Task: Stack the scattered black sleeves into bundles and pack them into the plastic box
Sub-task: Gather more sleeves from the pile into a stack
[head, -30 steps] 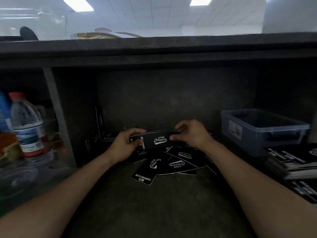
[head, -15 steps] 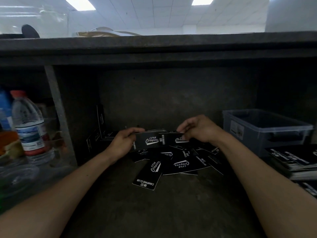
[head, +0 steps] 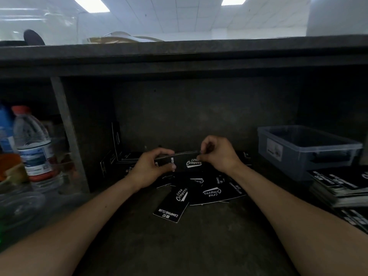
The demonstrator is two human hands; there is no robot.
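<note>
The left hand (head: 148,168) and right hand (head: 219,154) are each pinching 1 end of a thin sleeve bundle (head: 185,161), fingers curled, left of the plastic box (head: 306,148). The scattered sleeves (head: 211,191) are lying left of the box too, overlapping, partly hidden by both hands.

bay is roofed by a dark shelf board (head: 179,56) and closed at the rear by the back wall (head: 199,112). left side: upright divider (head: 67,136), water bottle (head: 33,148) beyond it. rear left corner: leaning sleeves (head: 116,140) stand against the wall. right side: plastic box (head: 298,162), top open, headroom between its rim and the board. stacked sleeves (head: 338,186) lie just in front of the box at the right edge. scattered sleeves (head: 215,193) cover mid-floor. above them the left hand (head: 148,170) and right hand (head: 219,154) span the gap with the held sleeve (head: 185,161). bare shelf floor (head: 189,246) in front of the pile, between the forearms, gives open passage.
</note>
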